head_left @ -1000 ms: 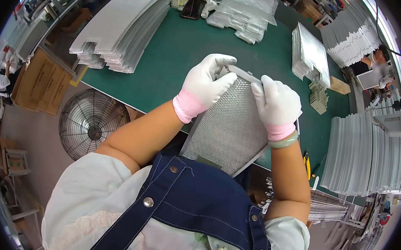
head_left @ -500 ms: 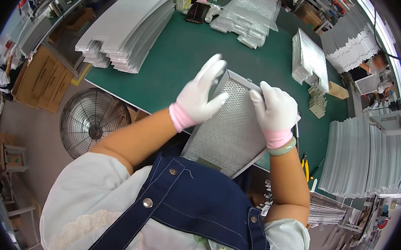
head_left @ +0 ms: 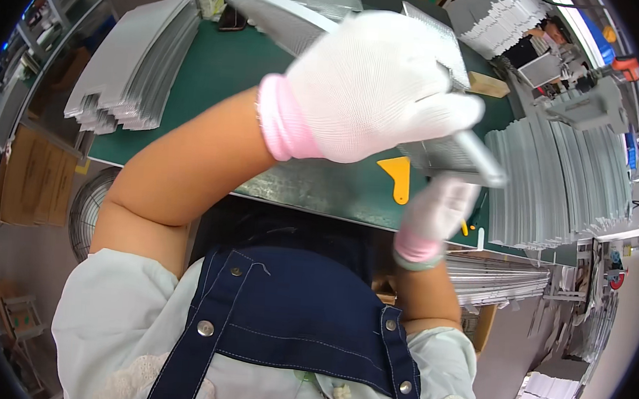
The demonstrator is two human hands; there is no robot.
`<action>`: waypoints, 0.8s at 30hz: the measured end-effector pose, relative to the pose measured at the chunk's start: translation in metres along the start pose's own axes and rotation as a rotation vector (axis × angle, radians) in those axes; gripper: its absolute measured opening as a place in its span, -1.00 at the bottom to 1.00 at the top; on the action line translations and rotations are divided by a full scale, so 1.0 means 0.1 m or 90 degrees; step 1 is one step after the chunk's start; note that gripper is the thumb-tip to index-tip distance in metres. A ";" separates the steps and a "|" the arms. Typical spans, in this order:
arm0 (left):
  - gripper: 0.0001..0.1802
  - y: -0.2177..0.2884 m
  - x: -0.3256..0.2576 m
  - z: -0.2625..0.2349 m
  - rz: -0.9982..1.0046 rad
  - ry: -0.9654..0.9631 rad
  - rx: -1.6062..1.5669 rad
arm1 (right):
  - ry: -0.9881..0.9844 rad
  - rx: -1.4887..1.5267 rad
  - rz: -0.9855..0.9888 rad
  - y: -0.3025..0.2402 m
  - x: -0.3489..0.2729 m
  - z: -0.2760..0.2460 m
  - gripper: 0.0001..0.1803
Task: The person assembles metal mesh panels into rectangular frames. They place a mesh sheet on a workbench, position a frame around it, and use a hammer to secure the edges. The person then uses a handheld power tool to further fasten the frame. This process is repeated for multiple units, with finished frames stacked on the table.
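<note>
Lifting clear of the green surface [head_left: 217,74], the metal mesh panel [head_left: 442,145] sits raised near the head, left hand [head_left: 376,85] clamped over its frame, right hand [head_left: 437,211] gripping from beneath. Handling looks midway; stacked panels [head_left: 132,68] and [head_left: 558,179] lie alongside.

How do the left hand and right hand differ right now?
The left hand is raised close to the camera, on top of the metal mesh panel; the right hand sits lower, under the panel's edge. The left shows its back fully; the right is partly hidden by the panel. Both wear white gloves with pink cuffs.
</note>
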State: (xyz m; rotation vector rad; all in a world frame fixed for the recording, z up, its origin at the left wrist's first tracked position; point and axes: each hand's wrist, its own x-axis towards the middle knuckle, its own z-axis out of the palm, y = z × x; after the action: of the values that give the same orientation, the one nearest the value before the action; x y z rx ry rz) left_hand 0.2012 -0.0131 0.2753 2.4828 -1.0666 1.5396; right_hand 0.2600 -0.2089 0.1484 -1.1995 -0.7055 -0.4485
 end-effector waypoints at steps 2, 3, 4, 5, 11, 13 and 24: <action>-0.39 0.18 -0.21 0.27 -0.157 -0.141 -0.043 | -0.115 0.001 0.066 0.42 -0.30 -0.17 -0.64; -0.30 0.29 -0.36 0.43 -0.226 -0.210 -0.041 | -0.202 0.003 0.120 0.62 -0.45 -0.27 -0.64; -0.29 0.36 -0.49 0.55 -0.277 -0.363 -0.054 | -0.288 -0.068 0.153 0.53 -0.44 -0.19 -0.54; -0.31 0.41 -0.62 0.65 -0.281 -0.263 -0.040 | -0.417 -0.143 0.123 0.54 -0.34 -0.26 -0.49; -0.53 0.57 -0.63 0.83 -0.328 -0.133 -0.063 | -0.356 -0.991 0.071 1.10 0.33 -0.97 -0.37; -0.57 0.54 -0.57 0.85 -0.335 -0.141 -0.098 | -0.347 -1.043 0.097 1.55 0.32 -1.30 -0.46; -0.57 0.46 -0.58 0.99 -0.284 -0.074 -0.050 | -0.316 -0.428 -0.044 0.47 0.83 -1.12 -0.72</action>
State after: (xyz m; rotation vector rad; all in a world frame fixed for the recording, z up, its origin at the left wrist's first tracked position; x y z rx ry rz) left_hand 0.2368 -0.0531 0.1637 2.5490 -0.5144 1.2114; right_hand 0.3781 -0.2962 0.1527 -1.9632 -1.0676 -0.4650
